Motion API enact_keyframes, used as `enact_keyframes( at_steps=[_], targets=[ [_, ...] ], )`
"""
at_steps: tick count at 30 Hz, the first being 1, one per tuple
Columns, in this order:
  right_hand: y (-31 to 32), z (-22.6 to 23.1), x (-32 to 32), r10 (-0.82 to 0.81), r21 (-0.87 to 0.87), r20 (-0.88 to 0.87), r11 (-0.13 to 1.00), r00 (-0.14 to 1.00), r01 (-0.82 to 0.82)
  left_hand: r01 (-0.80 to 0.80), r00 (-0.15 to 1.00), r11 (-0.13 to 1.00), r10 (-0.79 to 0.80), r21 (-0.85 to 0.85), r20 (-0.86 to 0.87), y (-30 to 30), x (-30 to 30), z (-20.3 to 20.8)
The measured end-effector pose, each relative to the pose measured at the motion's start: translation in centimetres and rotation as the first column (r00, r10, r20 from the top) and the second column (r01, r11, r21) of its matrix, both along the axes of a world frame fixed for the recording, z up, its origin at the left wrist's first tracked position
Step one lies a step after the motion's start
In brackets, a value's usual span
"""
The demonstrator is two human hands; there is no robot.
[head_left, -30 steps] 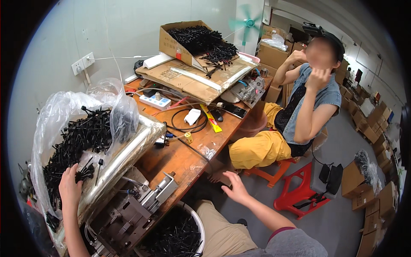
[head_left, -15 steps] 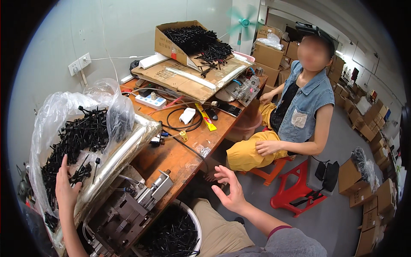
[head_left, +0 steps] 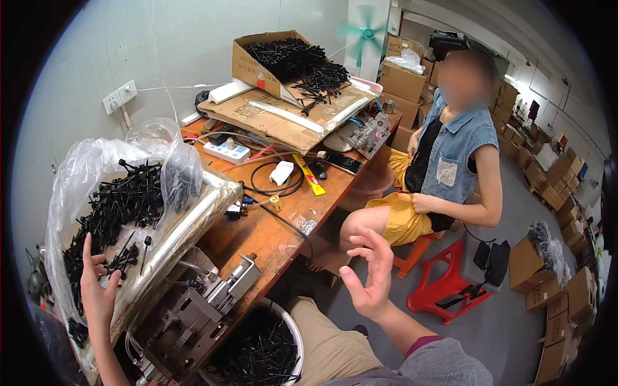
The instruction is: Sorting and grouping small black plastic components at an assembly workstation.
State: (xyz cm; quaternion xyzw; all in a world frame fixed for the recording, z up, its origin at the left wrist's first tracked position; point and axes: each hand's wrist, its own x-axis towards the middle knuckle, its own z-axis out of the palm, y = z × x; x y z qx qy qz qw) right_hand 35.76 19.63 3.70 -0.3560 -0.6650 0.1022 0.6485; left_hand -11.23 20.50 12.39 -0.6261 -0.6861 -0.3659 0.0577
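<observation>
The left hand (head_left: 98,289) is beside the black parts (head_left: 125,199) heaped in a clear bag (head_left: 72,170), its fingers (head_left: 88,264) spread and holding nothing; whether they touch the heap, I cannot tell. The right hand (head_left: 371,283) hangs in the air, right of the metal fixture (head_left: 193,318), fingers parted, loosely curled and empty. The fixture sits on the counter (head_left: 232,241); more black parts lie in a basket (head_left: 298,338) below the edge.
</observation>
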Motion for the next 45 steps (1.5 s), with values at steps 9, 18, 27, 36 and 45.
enact_keyframes(
  at_steps=[9,18,27,36,45],
  targets=[
    [-0.5,1.9,0.5,-0.233,0.149,0.014,0.962,0.972,0.228,0.031,0.997,0.997,-0.036,0.076,0.063,-1.0,1.3,0.5],
    [-1.6,5.6,1.7,-0.268,0.471,-0.131,0.830,0.954,0.298,0.051,0.991,0.998,-0.054,0.030,0.124,-1.6,2.7,0.3],
    [-0.8,14.2,2.4,-0.387,0.539,-0.356,0.658,0.850,0.525,0.072,0.983,0.997,-0.071,0.005,0.170,-1.3,2.6,-0.4],
    [0.9,9.3,-1.3,-0.118,0.308,-0.298,0.927,0.947,0.213,0.069,0.997,0.998,-0.068,0.013,-0.038,-2.7,0.4,0.0],
    [-2.9,0.3,-11.1,0.686,-0.366,0.223,0.718,0.693,-0.592,-0.112,0.921,0.971,0.022,-0.211,-0.389,-0.5,-3.1,-0.4]
  ],
)
